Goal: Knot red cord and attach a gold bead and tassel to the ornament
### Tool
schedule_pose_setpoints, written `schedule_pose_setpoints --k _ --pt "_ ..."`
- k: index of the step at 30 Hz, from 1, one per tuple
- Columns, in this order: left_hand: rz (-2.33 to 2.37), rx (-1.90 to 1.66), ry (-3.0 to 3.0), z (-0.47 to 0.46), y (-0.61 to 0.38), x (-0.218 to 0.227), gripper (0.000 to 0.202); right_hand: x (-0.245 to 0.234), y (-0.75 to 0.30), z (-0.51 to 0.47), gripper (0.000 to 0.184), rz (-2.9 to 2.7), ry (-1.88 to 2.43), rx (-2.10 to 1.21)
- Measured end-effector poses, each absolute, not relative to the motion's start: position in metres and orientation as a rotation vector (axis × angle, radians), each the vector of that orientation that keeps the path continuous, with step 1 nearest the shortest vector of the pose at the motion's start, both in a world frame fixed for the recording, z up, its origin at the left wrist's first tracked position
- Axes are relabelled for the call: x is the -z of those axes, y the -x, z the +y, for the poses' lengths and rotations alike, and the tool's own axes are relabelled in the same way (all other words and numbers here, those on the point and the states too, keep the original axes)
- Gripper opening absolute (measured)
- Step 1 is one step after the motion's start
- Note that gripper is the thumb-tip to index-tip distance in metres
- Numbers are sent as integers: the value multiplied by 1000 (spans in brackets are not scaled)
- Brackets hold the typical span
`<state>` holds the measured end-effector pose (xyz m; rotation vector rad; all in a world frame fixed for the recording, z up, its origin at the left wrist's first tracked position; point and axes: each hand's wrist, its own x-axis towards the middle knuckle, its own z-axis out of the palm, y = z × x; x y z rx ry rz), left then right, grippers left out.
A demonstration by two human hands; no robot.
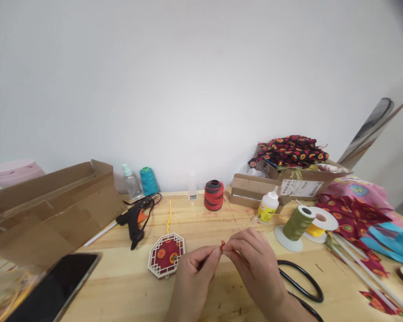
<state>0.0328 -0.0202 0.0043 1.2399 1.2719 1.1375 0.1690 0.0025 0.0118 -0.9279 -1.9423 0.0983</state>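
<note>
A small loop of red cord (222, 244) shows between the fingertips of both hands, above the wooden table. My left hand (199, 273) is closed, thumb and forefinger pinching its lower end. From the other side my right hand (251, 261) pinches the cord, fingers curled. Beside my left hand lies an octagonal ornament (167, 256) with a pale lattice frame and dark red patterned fabric; a twisted yellow cord (169, 217) runs up from its top. Black scissor handles (302, 281) lie under and right of my right wrist, their blades hidden.
At left are a cardboard box (53, 214), a phone (53, 288) and a black glue gun (134, 223). Behind stand a teal thread cone (148, 181) and a red thread spool (214, 195). Rightward are a glue bottle (267, 205), a green spool (298, 222) and patterned fabric (349, 217).
</note>
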Motion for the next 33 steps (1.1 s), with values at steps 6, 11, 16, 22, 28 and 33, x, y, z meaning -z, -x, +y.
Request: schedule_pose_setpoints --k 6,11,16,22,28,33 --pt "1285 -1208 -1321 -19 -32 -6 22 -12 -170 2 9 -1922 879 -255" --pt "1373 -1236 -1544 -21 -32 -7 21 -13 -169 1 8 -1903 910 -160" --pt "1452 -1257 -1693 -22 -34 -9 23 -15 -168 1 9 -1916 908 26" --pt "1475 -1262 -1784 -22 -34 -9 24 -16 -167 -1 11 -1957 925 118" --pt "1482 -1224 -1828 -24 -32 -9 23 -18 -166 -2 13 -1967 968 20" --pt "1357 -1137 -1557 -22 -33 -13 25 -18 -168 -1 12 -1864 1020 -402"
